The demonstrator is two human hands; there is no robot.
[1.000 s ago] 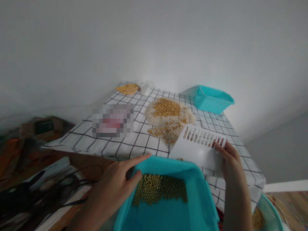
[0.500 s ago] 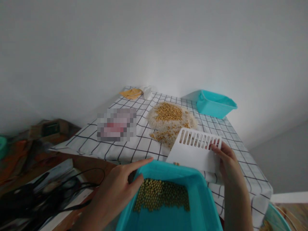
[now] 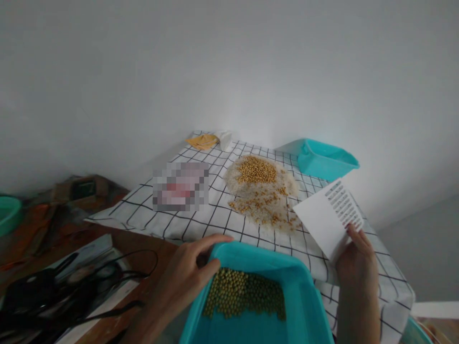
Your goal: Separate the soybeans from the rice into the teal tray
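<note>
My left hand grips the far left corner of a turquoise plastic bin, its thumb inside and fingers over the rim. Round yellow-green beans lie against the bin's far side, partly in shadow. Held by its slotted end, a white slotted scoop is in my right hand, tilted above the table, to the right of the bin and apart from it. Beyond them a pile of yellow soybeans rests on pale rice-like grains, with more beans scattered toward me.
A second turquoise bin stands at the back right of the checked tablecloth. A yellow cloth-like piece and a white crumpled bag lie at the back left. Black cables and a cardboard box are at lower left.
My right hand has moved the scoop right, away from the bin's far rim, and turned it so its slotted end points right. My left hand stays on the bin's corner.
</note>
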